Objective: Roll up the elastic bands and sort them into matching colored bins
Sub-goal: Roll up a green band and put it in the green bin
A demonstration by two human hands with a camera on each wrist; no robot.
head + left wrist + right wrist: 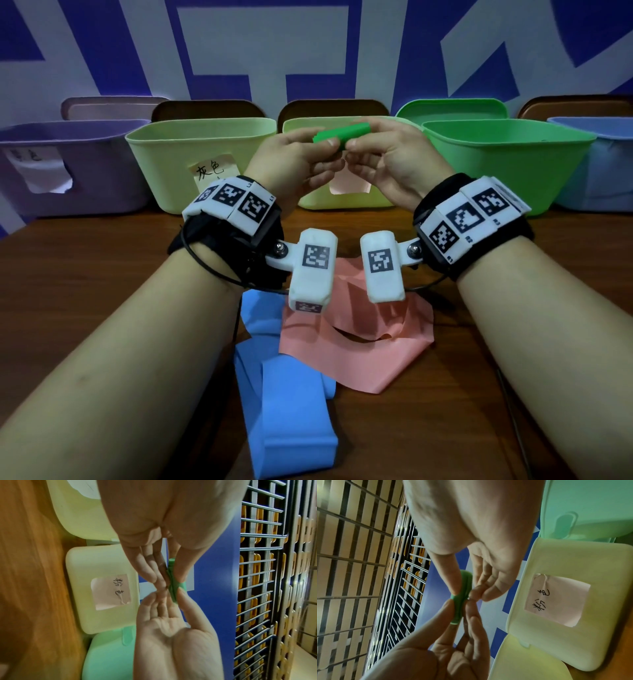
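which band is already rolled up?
The green band, pinched between left hand and right hand. The blue band and pink band lie unrolled on the table.

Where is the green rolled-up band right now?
In the head view the green band is up in the air at the middle, pinched between the left hand and the right hand, in front of the yellow bins.

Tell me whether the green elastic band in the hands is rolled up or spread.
Rolled up: the green elastic band forms a short compact roll, pinched between left hand and right hand.
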